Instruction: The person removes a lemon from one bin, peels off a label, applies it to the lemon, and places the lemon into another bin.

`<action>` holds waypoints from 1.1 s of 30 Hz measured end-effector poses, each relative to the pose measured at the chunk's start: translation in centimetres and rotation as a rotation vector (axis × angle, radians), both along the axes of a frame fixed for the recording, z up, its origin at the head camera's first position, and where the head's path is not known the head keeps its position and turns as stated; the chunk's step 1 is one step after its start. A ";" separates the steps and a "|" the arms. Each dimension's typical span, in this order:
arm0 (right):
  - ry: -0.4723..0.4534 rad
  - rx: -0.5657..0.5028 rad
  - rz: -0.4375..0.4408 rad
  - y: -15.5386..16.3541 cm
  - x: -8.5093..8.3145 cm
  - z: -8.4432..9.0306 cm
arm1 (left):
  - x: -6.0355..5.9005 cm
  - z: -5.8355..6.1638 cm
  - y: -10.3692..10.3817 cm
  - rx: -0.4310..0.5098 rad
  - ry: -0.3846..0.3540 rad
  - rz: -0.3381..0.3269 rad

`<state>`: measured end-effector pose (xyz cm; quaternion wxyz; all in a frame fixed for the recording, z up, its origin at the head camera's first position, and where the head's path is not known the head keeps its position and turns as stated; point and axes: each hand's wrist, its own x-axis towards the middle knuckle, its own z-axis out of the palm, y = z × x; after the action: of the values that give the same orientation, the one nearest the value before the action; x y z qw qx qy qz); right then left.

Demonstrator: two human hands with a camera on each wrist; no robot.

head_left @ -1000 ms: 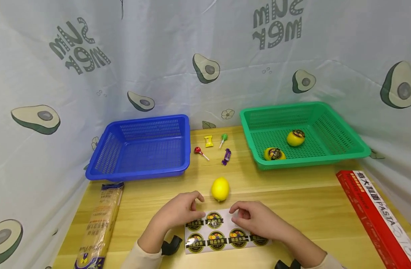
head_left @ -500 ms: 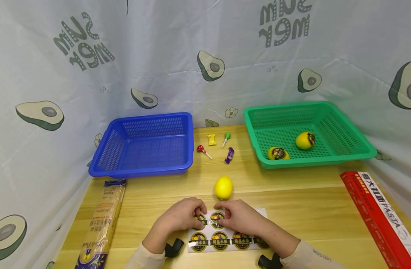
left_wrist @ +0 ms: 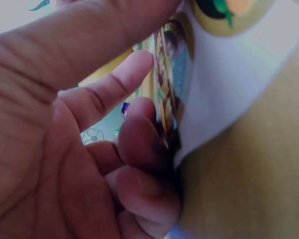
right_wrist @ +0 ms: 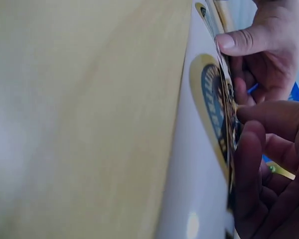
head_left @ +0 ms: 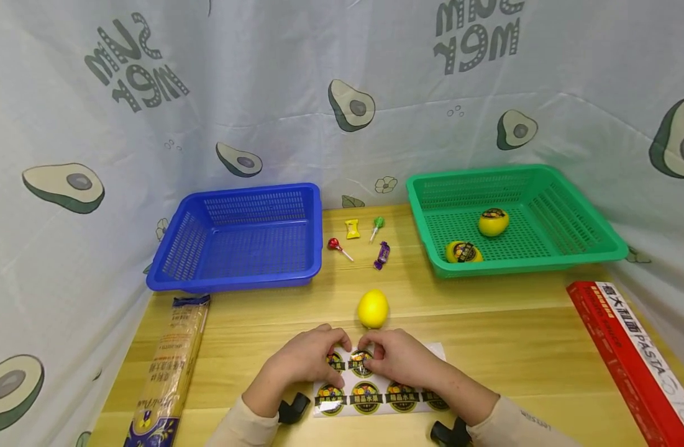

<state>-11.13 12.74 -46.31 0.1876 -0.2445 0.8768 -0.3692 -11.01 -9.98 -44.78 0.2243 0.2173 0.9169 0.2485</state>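
A white sheet of round black-and-gold fruit stickers lies on the table in front of me. My left hand rests at its left end, thumb on the sheet and index finger bent near the far edge. My right hand pinches at a round sticker in the far row; whether its edge is lifted is hidden. In the right wrist view the right thumb and index fingertips meet close together at the sheet. A plain yellow lemon stands just beyond both hands.
A blue basket stands back left. The green basket at back right holds two stickered lemons. Two lollipops and two wrapped candies lie between the baskets. Pasta packages flank the table: a clear bag and a red box.
My right hand has moved left across the sheet to a far-row sticker, close to my left hand. The left hand has shifted slightly right. A lemon in the green basket has rolled.
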 end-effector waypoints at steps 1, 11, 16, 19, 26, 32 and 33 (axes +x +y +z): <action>0.009 -0.001 -0.002 -0.1 0.0 0.0 | 0.0 0.0 0.1 -0.003 -0.002 0.002; -0.130 -0.130 -0.118 0.7 0.1 1.9 | -0.3 0.2 0.2 -0.003 -0.001 -0.011; -0.137 -0.156 -0.163 1.3 0.1 2.8 | -0.5 0.4 -0.2 0.167 -0.072 0.014; -0.160 -0.183 -0.174 1.5 0.3 3.1 | -0.5 0.6 -0.1 0.363 -0.122 0.039; -0.169 -0.250 -0.208 1.7 0.7 3.6 | -0.1 0.5 0.9 0.603 -0.119 0.075; -0.206 -0.248 -0.306 1.8 0.8 3.1 | 0.1 0.2 1.4 0.750 -0.119 0.235; -0.214 -0.253 -0.313 1.8 0.9 3.0 | 0.1 0.2 1.5 0.768 -0.126 0.249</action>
<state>-10.26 14.53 -43.35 0.1880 -0.0865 0.8258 -0.5247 -10.91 -8.50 -44.61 0.1506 0.1570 0.7612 0.6109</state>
